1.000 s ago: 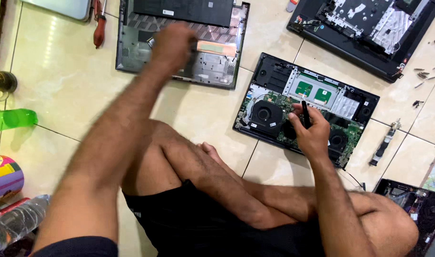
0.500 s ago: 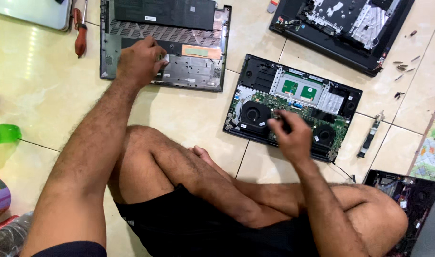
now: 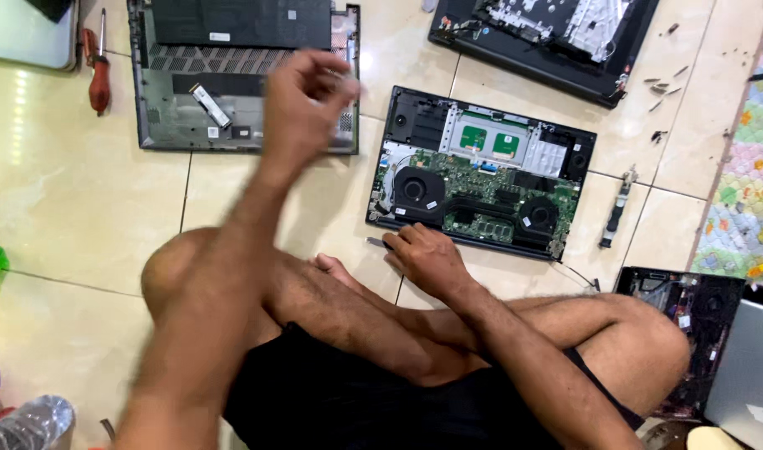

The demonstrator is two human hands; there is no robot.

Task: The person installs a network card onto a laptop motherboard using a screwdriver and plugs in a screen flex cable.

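Observation:
I sit cross-legged on a tiled floor. An open laptop base [image 3: 481, 179] lies in front of me, showing its green board, two fans and a heat pipe. My right hand [image 3: 427, 260] rests at its near edge, closed on a thin dark tool [image 3: 376, 242] whose tip points left. My left hand [image 3: 302, 100] is raised and blurred above a grey bottom cover [image 3: 181, 125], fingers curled together; I cannot make out anything in them. A small white stick-shaped module [image 3: 210, 105] lies on that cover.
A red-handled screwdriver [image 3: 98, 79] lies left of the cover. Another dismantled laptop [image 3: 548, 33] is at the top right, with loose screws [image 3: 661, 83] beside it. A black hinge part [image 3: 615, 217], a further opened device [image 3: 690, 308], a silver lid [image 3: 748, 375] and a colourful mat [image 3: 744, 167] fill the right.
My left hand has lifted off the grey cover and come toward me. My right hand has moved from over the board to the laptop's near edge.

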